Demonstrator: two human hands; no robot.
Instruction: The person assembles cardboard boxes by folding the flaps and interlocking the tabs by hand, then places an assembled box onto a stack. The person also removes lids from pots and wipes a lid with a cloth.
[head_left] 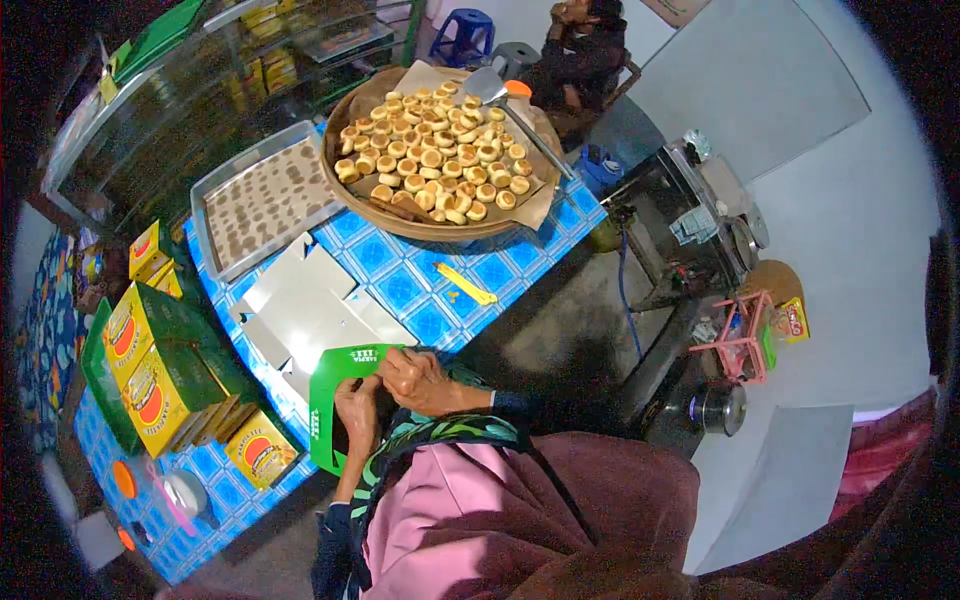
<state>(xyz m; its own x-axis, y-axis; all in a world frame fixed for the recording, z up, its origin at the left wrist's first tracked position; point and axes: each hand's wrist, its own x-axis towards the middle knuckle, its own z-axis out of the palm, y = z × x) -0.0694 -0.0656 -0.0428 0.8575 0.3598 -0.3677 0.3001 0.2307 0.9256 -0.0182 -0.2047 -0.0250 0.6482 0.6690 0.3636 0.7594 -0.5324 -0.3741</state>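
Observation:
A green printed cardboard piece (327, 395), partly folded, is held close to my body at the table's near edge. My left hand (358, 408) is closed on its middle, thumb and fingers pinching it. At its upper right corner my right hand (425, 384) grips it with bent fingers. The two hands almost touch. Just beyond them lie flat cardboard box blanks (305, 305), pale side up, overlapping one another. What my fingertips press on is partly hidden.
A round woven tray (400, 226) of small browned pastries stands at the far side, a spatula (520, 120) across its rim. Left of it is a metal baking tray (207, 235). Yellow-green boxes (150, 395) stack at left, a yellow cutter (465, 283) lies ahead. Someone (580, 60) sits beyond.

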